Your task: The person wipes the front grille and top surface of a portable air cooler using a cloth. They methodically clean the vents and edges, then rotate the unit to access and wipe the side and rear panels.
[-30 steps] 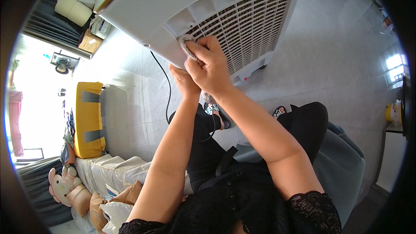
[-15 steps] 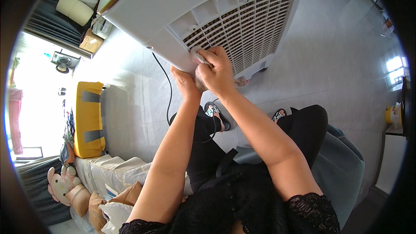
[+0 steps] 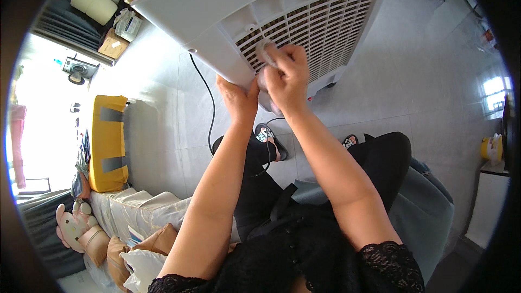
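Observation:
A white air cooler (image 3: 206,19) with a square-holed grille (image 3: 331,24) stands tilted in the upper middle. My right hand (image 3: 287,78) is closed round a greyish, crumpled cloth (image 3: 265,51), pressing it against the grille near its left end. Part of the cloth hangs below the fist. My left hand (image 3: 237,97) grips the cooler's near lower edge, just left of the right hand. Its thumb points up along the casing, and its other fingers are partly hidden.
A black cord (image 3: 211,106) runs from the cooler down past my feet. Further left stand a yellow-and-grey case (image 3: 110,144) and a covered couch (image 3: 144,209) with cushions and a plush toy (image 3: 73,228). A cardboard box (image 3: 114,44) sits at the back left.
My right hand has moved the cloth up and right, from the casing edge onto the grille. The left hand stays at the cooler's edge. The cooler appears shifted slightly right in view.

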{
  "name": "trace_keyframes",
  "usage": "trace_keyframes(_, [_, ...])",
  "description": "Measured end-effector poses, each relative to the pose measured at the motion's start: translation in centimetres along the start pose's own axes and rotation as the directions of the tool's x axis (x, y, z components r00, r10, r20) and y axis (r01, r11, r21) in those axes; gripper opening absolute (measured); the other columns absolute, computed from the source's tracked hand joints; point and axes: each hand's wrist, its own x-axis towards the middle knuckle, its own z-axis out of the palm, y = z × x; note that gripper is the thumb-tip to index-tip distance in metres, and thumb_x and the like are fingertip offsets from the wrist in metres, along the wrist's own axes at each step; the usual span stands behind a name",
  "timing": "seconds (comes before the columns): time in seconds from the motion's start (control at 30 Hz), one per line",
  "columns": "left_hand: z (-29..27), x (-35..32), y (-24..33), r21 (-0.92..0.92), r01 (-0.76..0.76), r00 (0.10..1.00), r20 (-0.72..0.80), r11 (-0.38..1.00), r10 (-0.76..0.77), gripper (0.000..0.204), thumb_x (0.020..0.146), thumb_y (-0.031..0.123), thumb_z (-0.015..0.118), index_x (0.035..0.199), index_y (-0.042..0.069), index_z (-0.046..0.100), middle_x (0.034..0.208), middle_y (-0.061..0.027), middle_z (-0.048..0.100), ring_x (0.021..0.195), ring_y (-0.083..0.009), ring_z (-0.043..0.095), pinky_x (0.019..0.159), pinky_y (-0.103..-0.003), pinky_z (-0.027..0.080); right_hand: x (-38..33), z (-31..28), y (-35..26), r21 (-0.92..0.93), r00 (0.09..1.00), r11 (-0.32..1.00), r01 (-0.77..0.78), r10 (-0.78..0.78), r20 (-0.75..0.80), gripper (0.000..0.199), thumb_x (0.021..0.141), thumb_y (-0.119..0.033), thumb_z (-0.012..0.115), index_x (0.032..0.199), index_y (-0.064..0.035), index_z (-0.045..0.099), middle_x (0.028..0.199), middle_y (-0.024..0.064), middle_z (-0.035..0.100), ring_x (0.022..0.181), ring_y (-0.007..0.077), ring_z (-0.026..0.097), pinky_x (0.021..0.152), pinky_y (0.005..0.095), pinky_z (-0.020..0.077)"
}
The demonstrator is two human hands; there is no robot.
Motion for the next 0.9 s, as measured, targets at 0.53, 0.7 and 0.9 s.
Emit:
trace_keyframes(0.53, [-0.2,0.3,0.9,-0.105,0.103,0.995,-0.005,0.989,-0.104,0.085,0.074,0.027,0.081,0.136,-0.001,0.030,0.128,-0.0230,0.041,0.120,-0.0383,0.042,0.100,-0.046,0.037,-2.6,0.0,0.1,-0.112,0.988,0.993,0.047,-0.030,0.150,0.036,0.072,-0.003,0.062,0.107,-0.0090,0.069,0.095,0.0147,0.053,0.078,0.0322,0.057,0.066,0.0382,0.0501])
trace_keyframes(0.7, [0.2,0.1,0.3,-0.003,0.018,0.999,-0.032,1.000,-0.018,0.085,0.072,0.026,0.082,0.135,-0.001,0.031,0.127,-0.0221,0.041,0.119,-0.0377,0.042,0.100,-0.046,0.037,-2.6,-0.3,0.8,-0.114,0.992,0.986,-0.125,0.127,0.015,0.033,0.073,-0.005,0.061,0.105,-0.0075,0.069,0.093,0.0137,0.053,0.079,0.0298,0.056,0.067,0.0380,0.0495])
trace_keyframes(0.9, [0.1,0.1,0.7,0.069,-0.031,0.999,-0.025,0.997,0.032,0.084,0.072,0.024,0.081,0.134,-0.002,0.031,0.126,-0.0212,0.041,0.117,-0.0351,0.044,0.097,-0.045,0.040,-2.3,-1.1,2.5,-0.165,0.994,0.981,-0.102,0.108,0.031,0.032,0.073,-0.007,0.063,0.104,-0.0099,0.070,0.092,0.0138,0.055,0.078,0.0305,0.058,0.066,0.0384,0.0499])
